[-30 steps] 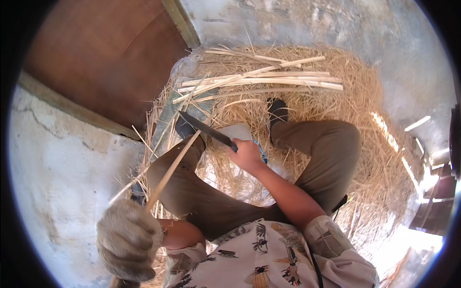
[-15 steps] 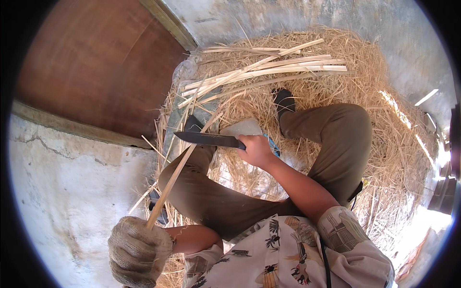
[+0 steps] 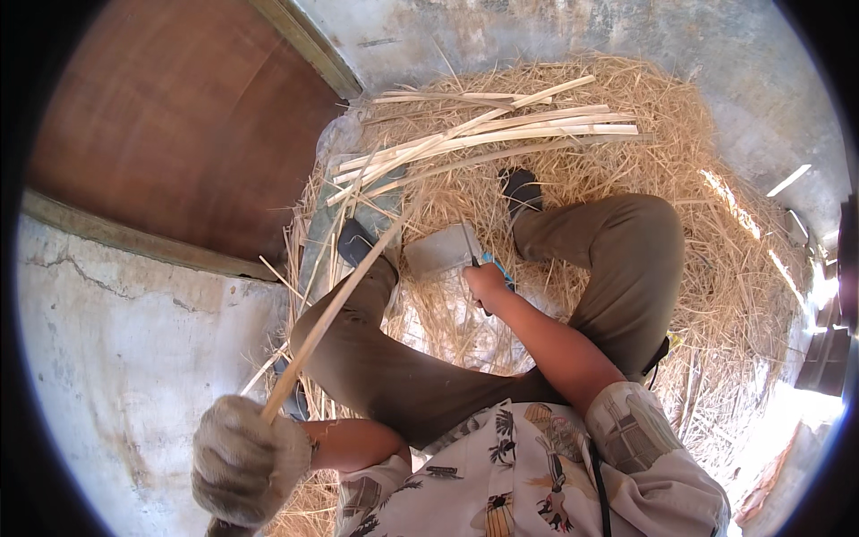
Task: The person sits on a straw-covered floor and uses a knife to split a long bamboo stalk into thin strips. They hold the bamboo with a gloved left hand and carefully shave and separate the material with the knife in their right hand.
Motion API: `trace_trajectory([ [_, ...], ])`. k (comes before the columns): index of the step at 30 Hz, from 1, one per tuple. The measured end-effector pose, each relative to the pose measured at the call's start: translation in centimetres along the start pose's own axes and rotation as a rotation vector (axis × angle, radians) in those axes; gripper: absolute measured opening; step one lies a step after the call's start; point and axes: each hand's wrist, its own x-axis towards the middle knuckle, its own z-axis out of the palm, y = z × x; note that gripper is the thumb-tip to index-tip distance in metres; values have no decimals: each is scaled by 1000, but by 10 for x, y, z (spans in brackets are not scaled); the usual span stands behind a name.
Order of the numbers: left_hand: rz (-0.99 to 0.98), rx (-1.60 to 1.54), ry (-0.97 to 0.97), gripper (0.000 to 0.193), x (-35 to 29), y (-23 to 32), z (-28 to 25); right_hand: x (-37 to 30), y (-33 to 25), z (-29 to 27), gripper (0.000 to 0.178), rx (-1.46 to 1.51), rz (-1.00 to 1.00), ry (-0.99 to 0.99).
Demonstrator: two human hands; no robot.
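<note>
My left hand (image 3: 249, 461), in a knitted work glove, is closed round the near end of a long pale bamboo strip (image 3: 333, 307). The strip slants up and away over my left thigh. Bare and closed, my right hand (image 3: 488, 285) grips a knife (image 3: 471, 243) by its handle. The dark blade points away from me and shows as a thin line, beside a grey block (image 3: 440, 253). Knife and strip are apart.
Beyond my feet, a pile of split bamboo strips (image 3: 528, 132) lies on straw-like shavings (image 3: 617, 170). A brown door panel (image 3: 188, 125) stands at the left, with pale worn walls (image 3: 116, 358) around. A blue item (image 3: 498, 266) lies partly behind my right hand.
The knife has swung from lying across the strip to pointing away, its blade turned edge-on. My left hand keeps the strip, shifted slightly left and down in view.
</note>
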Motion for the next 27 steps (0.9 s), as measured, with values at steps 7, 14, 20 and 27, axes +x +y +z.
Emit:
trace_trajectory([
  [7, -116, 93, 262, 46, -8, -34, -4, 10, 3, -1, 22, 150, 44, 9],
  [14, -207, 16, 292, 45, -15, -57, -12, 0, -2, 2, 23, 96, -30, -48],
  [20, -249, -51, 289, 44, -15, -63, -16, 11, 2, 1, 27, -224, -299, 20],
  [27, -381, -43, 268, 42, -21, -71, -26, -2, 18, -24, 37, -997, -247, -103],
])
